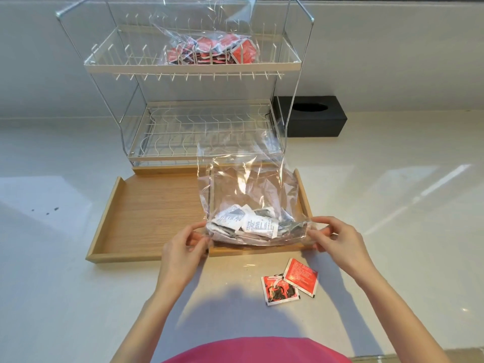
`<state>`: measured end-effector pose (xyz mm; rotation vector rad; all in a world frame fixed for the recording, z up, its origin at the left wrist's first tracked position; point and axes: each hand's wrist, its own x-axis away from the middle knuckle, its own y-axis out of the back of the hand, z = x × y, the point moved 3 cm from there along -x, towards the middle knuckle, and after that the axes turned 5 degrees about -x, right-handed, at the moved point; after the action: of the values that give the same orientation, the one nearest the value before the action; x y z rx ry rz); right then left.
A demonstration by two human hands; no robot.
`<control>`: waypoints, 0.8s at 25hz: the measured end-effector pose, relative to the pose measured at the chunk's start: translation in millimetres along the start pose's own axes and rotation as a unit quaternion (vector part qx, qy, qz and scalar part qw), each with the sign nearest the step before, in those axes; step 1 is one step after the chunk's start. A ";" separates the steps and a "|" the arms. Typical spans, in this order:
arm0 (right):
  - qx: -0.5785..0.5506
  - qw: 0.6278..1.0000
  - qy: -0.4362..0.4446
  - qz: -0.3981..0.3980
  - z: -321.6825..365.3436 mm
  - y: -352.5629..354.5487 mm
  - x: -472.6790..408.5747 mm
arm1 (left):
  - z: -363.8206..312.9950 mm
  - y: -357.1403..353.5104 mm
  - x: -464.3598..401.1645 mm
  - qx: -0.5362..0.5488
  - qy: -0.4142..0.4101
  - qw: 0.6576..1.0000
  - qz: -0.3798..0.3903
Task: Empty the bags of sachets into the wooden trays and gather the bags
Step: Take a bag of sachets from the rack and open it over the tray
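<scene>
Beside two loose sachets (289,285), both hands' fingers (323,226) pinch the clear bag (248,184) over the tray (146,205).

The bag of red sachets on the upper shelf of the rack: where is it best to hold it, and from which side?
Probably grip the bag of red sachets by its loose, empty top film, which stands above the load, coming from above and the front. The rack has upright prongs around the lower part.
</scene>
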<state>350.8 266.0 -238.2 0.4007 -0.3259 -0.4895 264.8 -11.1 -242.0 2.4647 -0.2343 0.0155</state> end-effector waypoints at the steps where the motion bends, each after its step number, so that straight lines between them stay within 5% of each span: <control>1: -0.014 1.000 0.001 0.003 1.6 5.5 2.4 | -1.9 3.6 2.6 -0.005 -0.015 1.000 0.002; 9: -0.127 0.991 0.026 0.011 45.2 27.5 2.4 | -28.8 26.3 -9.0 -0.013 -0.107 0.994 -0.016; 20: -0.035 0.984 0.163 -0.068 134.9 56.6 -39.4 | -106.3 84.3 -58.7 -0.036 -0.195 0.974 -0.107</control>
<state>286.8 292.7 -103.5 0.4286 0.0353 -0.5572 197.6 -0.9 -110.8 2.3892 -0.1313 -0.5620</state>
